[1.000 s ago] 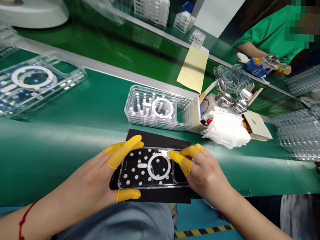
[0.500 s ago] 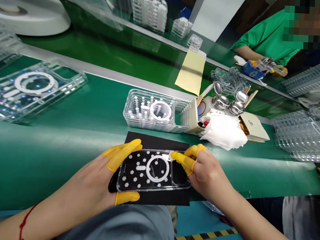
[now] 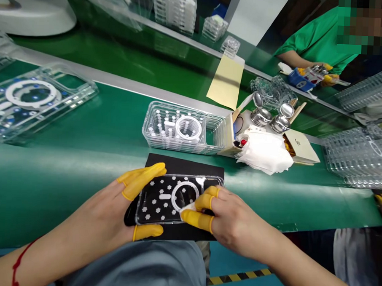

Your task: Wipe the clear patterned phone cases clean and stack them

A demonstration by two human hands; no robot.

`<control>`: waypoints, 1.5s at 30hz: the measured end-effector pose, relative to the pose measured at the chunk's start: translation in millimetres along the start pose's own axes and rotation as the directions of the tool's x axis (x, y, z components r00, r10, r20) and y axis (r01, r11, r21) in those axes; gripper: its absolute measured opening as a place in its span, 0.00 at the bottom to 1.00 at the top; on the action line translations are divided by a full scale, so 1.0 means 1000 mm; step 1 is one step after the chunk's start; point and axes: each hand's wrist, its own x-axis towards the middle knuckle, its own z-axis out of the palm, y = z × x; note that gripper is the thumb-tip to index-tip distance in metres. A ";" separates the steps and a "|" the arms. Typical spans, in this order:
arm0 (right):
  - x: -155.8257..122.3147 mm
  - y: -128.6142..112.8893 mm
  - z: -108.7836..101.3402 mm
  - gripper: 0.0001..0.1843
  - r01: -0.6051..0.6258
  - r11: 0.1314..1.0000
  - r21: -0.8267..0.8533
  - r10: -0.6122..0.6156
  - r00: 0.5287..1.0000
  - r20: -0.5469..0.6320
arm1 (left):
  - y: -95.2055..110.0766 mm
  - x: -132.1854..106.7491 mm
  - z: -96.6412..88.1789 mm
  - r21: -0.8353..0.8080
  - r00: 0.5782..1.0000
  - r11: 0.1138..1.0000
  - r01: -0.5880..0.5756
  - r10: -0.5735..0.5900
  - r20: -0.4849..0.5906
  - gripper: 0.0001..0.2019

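A clear phone case (image 3: 157, 200) with white flowers and a white ring lies over a black mat (image 3: 184, 163). My left hand (image 3: 125, 203), in yellow finger cots, grips the case by its left end, fingers along the far edge and thumb along the near one. Something black shows under that end. With yellow-cotted fingers, my right hand (image 3: 219, 211) pinches a small white wipe (image 3: 188, 208) against the case, at the lower part of the ring. The right fingers hide much of the case's camera end.
Behind the mat stands a stack of clear cases (image 3: 181, 132). Beside it are a box with white cloths (image 3: 263, 152) and metal-lidded bottles (image 3: 261, 116). Another clear case (image 3: 37, 98) is at left, case stacks (image 3: 358, 154) at right. A person in green (image 3: 318, 43) works across the bench.
My right hand has moved left and nearer to me, from the case's far edge by the camera opening to the ring. My left hand keeps its hold.
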 end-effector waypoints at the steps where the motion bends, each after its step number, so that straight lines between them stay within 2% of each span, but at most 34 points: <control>1: -0.004 -0.001 -0.005 0.14 -0.003 1.000 -0.002 0.003 0.999 0.045 | 0.000 0.000 0.000 -0.005 1.000 1.000 -0.003 0.003 -0.006 0.43; 3: -0.011 -0.002 -0.015 0.15 -0.023 0.999 -0.022 0.025 0.994 0.103 | 0.000 0.000 0.000 -0.013 1.000 1.000 -0.004 0.004 -0.009 0.43; 5: -0.014 -0.003 -0.019 0.16 -0.023 0.999 -0.040 0.027 0.993 0.112 | 0.000 -0.001 0.001 -0.011 1.000 1.000 -0.007 0.007 -0.010 0.44; 10: -0.003 -0.006 -0.011 0.20 0.049 0.998 -0.046 -0.046 0.997 0.055 | 0.000 0.000 0.002 0.007 1.000 1.000 0.005 -0.005 0.000 0.44; 15: -0.014 -0.001 -0.029 0.19 -0.034 0.999 -0.025 0.038 0.985 0.171 | 0.002 0.000 -0.001 -0.011 0.999 0.999 0.031 -0.031 0.018 0.44; 17: -0.023 0.003 -0.037 0.19 -0.063 0.998 -0.013 0.064 0.992 0.112 | 0.001 0.000 -0.001 -0.012 0.999 0.999 0.031 -0.031 0.019 0.44; 19: -0.029 0.005 -0.040 0.17 -0.124 0.991 0.043 0.125 0.992 -0.027 | 0.001 0.000 0.000 -0.006 1.000 1.000 0.023 -0.023 0.011 0.44; 21: -0.028 0.005 -0.039 0.16 -0.243 0.954 0.177 0.264 0.958 -0.110 | 0.001 0.000 0.001 0.003 1.000 1.000 0.021 -0.021 0.008 0.44; 22: -0.025 0.004 -0.038 0.14 -0.314 0.911 0.268 0.349 0.933 -0.092 | 0.000 0.000 0.001 0.006 1.000 1.000 0.020 -0.020 0.008 0.44; 23: -0.021 0.002 -0.037 0.11 -0.379 0.852 0.360 0.419 0.907 -0.036 | 0.000 0.000 0.002 0.008 1.000 1.000 0.019 -0.019 0.008 0.45; 25: -0.012 -0.002 -0.032 0.08 -0.454 0.751 0.479 0.465 0.879 0.103 | -0.001 0.000 0.002 0.006 1.000 1.000 0.018 -0.018 0.009 0.45; 26: -0.007 -0.004 -0.029 0.08 -0.467 0.743 0.479 0.452 0.878 0.156 | -0.001 -0.001 0.002 0.005 1.000 1.000 0.015 -0.015 0.004 0.45; 28: -0.002 -0.005 -0.022 0.07 -0.441 0.827 0.348 0.398 0.897 0.192 | -0.001 -0.001 0.002 0.007 1.000 1.000 0.007 -0.007 -0.001 0.45; 30: -0.001 -0.005 -0.014 0.06 -0.348 0.930 0.115 0.329 0.932 0.155 | -0.001 -0.001 0.003 0.012 1.000 1.000 -0.001 0.001 -0.003 0.45; 33: -0.003 -0.003 -0.004 0.13 -0.205 0.975 -0.083 0.211 0.975 0.071 | 0.000 -0.001 0.003 0.017 1.000 1.000 -0.007 0.007 0.006 0.45; 36: 0.004 -0.006 0.007 0.15 -0.128 0.987 -0.095 0.127 0.992 -0.021 | 0.002 0.001 0.002 0.025 1.000 0.999 -0.023 0.023 -0.004 0.44; 40: 0.026 -0.016 0.021 0.20 -0.043 0.994 -0.104 0.027 0.988 -0.152 | 0.004 0.001 0.001 0.018 1.000 0.999 -0.027 0.027 -0.005 0.43; 42: 0.032 -0.018 0.022 0.20 -0.004 0.995 -0.101 -0.011 0.988 -0.151 | 0.003 0.001 0.000 0.012 1.000 1.000 -0.016 0.016 0.005 0.43; 45: 0.024 -0.015 0.011 0.21 -0.011 0.995 -0.100 0.002 0.997 -0.082 | 0.002 0.000 0.000 0.016 1.000 1.000 -0.014 0.014 0.013 0.44</control>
